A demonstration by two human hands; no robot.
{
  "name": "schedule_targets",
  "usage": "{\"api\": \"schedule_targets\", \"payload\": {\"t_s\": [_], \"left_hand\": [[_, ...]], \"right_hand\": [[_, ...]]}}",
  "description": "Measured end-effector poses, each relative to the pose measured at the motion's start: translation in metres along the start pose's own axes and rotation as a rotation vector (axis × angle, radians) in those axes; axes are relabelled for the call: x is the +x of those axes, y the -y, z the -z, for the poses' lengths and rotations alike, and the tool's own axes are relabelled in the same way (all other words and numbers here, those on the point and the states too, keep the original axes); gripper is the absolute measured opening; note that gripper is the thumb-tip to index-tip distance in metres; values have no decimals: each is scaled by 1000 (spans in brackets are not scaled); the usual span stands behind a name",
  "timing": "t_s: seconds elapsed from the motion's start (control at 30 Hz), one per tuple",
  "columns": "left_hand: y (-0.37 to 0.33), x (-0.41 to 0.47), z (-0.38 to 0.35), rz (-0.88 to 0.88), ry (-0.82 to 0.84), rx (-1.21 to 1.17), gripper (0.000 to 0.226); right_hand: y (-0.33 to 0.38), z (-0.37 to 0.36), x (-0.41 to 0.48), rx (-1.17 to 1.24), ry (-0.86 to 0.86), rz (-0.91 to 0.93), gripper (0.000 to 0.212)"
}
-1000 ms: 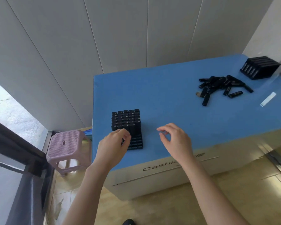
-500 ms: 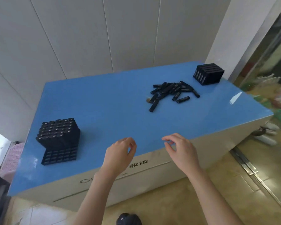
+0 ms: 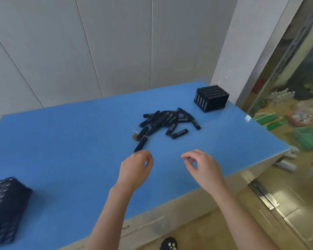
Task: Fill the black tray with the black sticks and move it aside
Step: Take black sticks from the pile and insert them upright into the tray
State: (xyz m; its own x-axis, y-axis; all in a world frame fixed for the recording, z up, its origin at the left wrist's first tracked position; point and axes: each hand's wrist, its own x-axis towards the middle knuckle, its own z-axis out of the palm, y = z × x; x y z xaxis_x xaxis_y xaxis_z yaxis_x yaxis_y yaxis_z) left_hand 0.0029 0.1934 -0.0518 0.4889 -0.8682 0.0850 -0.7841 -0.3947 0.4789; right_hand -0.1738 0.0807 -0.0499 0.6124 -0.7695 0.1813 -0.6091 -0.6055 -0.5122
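Blue counter (image 3: 79, 141) is carrying loose black sticks (image 3: 168, 121) at centre and the filled black tray (image 3: 5, 204) at near left. Nearby, the left hand (image 3: 135, 170) and right hand (image 3: 204, 168) are hovering (loosely curled, empty).

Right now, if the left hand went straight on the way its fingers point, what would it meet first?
Most likely the nearest loose black stick, which lies just beyond the left hand. How high the hand is above the blue table is unclear, so it might pass over the stick.
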Motion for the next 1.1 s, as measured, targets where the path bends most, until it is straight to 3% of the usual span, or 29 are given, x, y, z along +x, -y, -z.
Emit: {"api": "schedule_targets", "payload": {"t_s": [0.13,0.37,0.5,0.73,0.9,1.1], "left_hand": [[-9,42,-9,54,-17,25,22],[1,67,-14,231,-30,106,20],[8,71,-16,383,-53,128,19],[8,72,-25,528,-65,193,25],[4,82,-38,573,-41,233,28],[-3,95,-52,577,64,400,13]], "right_hand": [[-30,5,46,-9,40,13,19],[-60,-14,118,-36,302,86,37],[-72,-33,158,-124,354,226,36],[-80,-44,195,-113,354,630,30],[-85,-49,204,-213,370,704,42],[-82,-49,201,-306,366,676,34]]}}
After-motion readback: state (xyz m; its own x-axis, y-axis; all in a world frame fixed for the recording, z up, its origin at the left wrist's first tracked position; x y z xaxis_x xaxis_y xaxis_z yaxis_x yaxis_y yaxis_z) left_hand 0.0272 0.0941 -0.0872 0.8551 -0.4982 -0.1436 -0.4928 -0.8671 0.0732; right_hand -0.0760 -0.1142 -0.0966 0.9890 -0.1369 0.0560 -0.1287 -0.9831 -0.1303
